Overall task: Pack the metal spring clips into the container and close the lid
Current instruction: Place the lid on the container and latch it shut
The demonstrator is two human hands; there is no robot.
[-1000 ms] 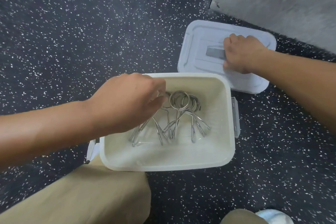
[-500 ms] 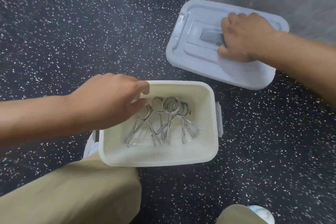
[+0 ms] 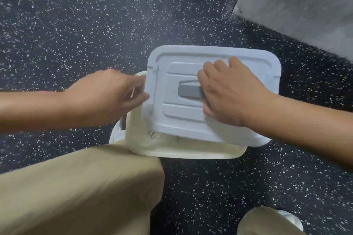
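Observation:
A pale grey lid (image 3: 183, 112) lies tilted over the cream container (image 3: 183, 153), covering most of its opening and shifted a little to the right. My right hand (image 3: 231, 93) grips the lid at its grey handle (image 3: 188, 91). My left hand (image 3: 112, 95) holds the lid's left edge with fingers and thumb. Only a glint of the metal spring clips (image 3: 152, 135) shows through the gap under the lid's near edge; the other clips are hidden.
The container sits on a dark speckled floor (image 3: 76, 25). My left knee in tan trousers (image 3: 76, 192) touches its near left corner. My right knee (image 3: 267, 221) and a white shoe (image 3: 294, 221) are at bottom right. A grey slab (image 3: 305, 5) fills the top right corner.
My right hand has carried the lid from the floor at the right onto the container. My left hand left the clips and came up to take the lid's left edge.

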